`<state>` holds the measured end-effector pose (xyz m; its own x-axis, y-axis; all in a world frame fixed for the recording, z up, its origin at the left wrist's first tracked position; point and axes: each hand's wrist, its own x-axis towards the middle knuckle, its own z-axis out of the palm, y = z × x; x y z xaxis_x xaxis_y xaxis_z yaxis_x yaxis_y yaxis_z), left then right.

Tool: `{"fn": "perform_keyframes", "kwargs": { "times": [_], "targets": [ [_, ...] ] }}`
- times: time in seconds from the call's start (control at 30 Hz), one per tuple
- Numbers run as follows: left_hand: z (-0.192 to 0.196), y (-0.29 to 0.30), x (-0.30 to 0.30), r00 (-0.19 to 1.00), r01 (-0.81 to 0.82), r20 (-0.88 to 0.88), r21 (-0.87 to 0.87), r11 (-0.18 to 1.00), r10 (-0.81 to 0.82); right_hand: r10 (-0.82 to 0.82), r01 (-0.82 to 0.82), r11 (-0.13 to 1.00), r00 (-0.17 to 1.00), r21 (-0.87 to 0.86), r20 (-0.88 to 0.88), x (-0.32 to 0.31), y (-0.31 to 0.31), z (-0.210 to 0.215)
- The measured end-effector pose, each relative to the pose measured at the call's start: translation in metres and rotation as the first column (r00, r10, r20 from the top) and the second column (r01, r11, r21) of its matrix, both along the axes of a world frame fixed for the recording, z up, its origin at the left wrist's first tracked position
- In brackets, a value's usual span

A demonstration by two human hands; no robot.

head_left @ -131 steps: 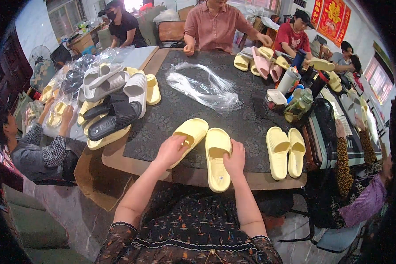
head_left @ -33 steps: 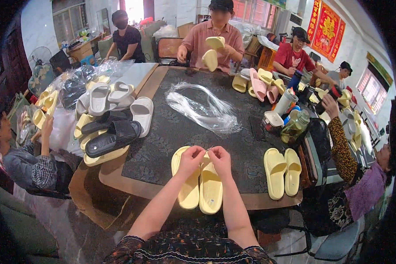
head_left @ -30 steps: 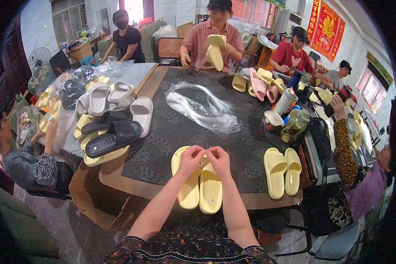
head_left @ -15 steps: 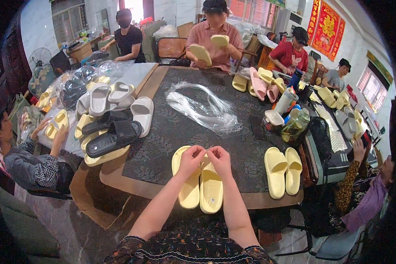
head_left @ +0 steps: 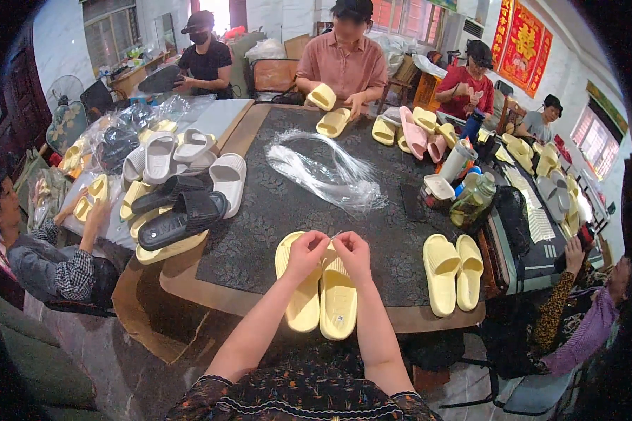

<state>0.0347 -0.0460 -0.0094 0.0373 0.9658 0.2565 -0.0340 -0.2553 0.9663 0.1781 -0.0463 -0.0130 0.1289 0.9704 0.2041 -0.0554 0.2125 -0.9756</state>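
Side by side at the table's near edge lies a pair of pale yellow slide sandals (head_left: 303, 305), heels toward me. Over their straps my left hand (head_left: 307, 254) and my right hand (head_left: 351, 256) meet, fingertips pinched closely together. Between the fingertips a thin clear plastic strand barely shows; the hands hide most of it. Farther up the dark patterned tabletop lies a loose bundle of clear plastic strands (head_left: 305, 179).
Another yellow slide pair (head_left: 453, 275) lies to the right. Grey, black and yellow slides (head_left: 182, 217) are piled at the left. Bottles (head_left: 475, 196) and a white tub (head_left: 437, 189) stand at the right. Several co-workers surround the tables; one across handles yellow slides (head_left: 333, 123).
My hands stay pinched over the slides, barely shifting. Across the table, a co-worker has lowered one yellow slide to the tabletop and holds the other just above it.
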Motion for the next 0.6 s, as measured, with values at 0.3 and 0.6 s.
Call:
{"fn": "perform_keyframes", "kwargs": {
  "times": [0.3,0.6],
  "targets": [
    [0.005,-0.001,-0.001,1.0,0.004,-0.018,0.023,1.0,-0.004,0.026,-0.026,1.0,0.999,0.014,0.032,0.0,0.001,-0.002],
    [-0.001,0.001,-0.002,1.0,-0.004,-0.03,0.014,1.0,0.005,0.036,-0.036,0.999,0.997,0.003,0.074,0.0,-0.001,-0.001]
  ]
}}
